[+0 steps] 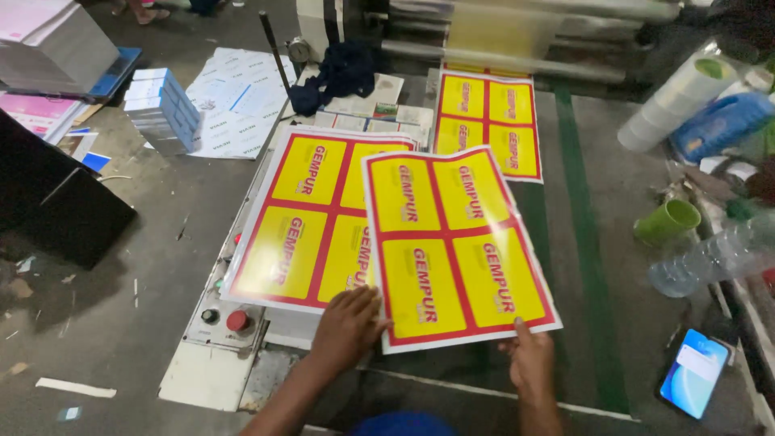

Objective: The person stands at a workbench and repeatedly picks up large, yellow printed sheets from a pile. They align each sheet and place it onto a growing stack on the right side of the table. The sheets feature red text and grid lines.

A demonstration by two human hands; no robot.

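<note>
Holding a sheet [460,246] with four yellow panels and red borders, both hands grip its near edge. The left hand [349,324] lies at the sheet's near left corner, fingers closed over the edge. The right hand [529,359] pinches the near edge toward the right corner, with the thumb on top of the sheet. The two hands are apart, one at each end of this edge. The sheet is tilted and partly covers a second sheet [303,218] of the same kind, which lies flat at the left edge of the machine bed [597,266]. A third sheet [487,121] lies at the far side of the bed. A green cup [668,220] and a phone [694,372] are at the right edge.
</note>
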